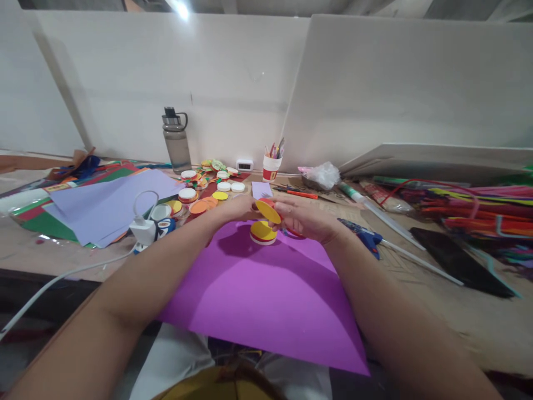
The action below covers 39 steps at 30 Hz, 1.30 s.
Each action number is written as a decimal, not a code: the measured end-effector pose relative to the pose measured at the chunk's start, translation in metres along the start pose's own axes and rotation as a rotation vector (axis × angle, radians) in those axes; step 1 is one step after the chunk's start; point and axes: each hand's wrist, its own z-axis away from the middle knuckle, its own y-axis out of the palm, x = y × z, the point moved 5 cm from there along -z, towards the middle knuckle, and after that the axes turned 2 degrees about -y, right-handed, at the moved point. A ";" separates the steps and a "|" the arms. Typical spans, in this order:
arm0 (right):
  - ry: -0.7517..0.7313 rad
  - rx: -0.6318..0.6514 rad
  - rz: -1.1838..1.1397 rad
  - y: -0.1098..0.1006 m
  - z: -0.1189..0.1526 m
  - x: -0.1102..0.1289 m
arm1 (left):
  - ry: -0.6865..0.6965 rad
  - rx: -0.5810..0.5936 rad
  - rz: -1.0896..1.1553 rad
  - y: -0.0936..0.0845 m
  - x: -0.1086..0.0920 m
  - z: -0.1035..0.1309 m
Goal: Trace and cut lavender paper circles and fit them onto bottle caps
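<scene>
A thin yellow disc [267,211] is held tilted above a purple sheet [266,294]. My left hand [242,209] has its fingertips closed at the disc's left edge. My right hand [303,218] grips its right side with bent fingers. Just below stands a round piece [263,233] with a yellow top and a red and white side, lying flat on the sheet. A red loop [295,233], like a scissor handle, shows under my right hand; the rest of it is hidden.
Several round lids and orange discs [199,206] lie at left, near a white charger plug [144,229] and lilac sheets [112,203]. Behind stand a water bottle [176,141] and a pen cup [272,168]. At right are a blue glue gun [364,236] and pipe cleaners [470,216].
</scene>
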 end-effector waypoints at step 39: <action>-0.445 -0.548 1.158 -0.023 0.001 0.008 | 0.204 -0.292 0.231 0.001 -0.047 0.020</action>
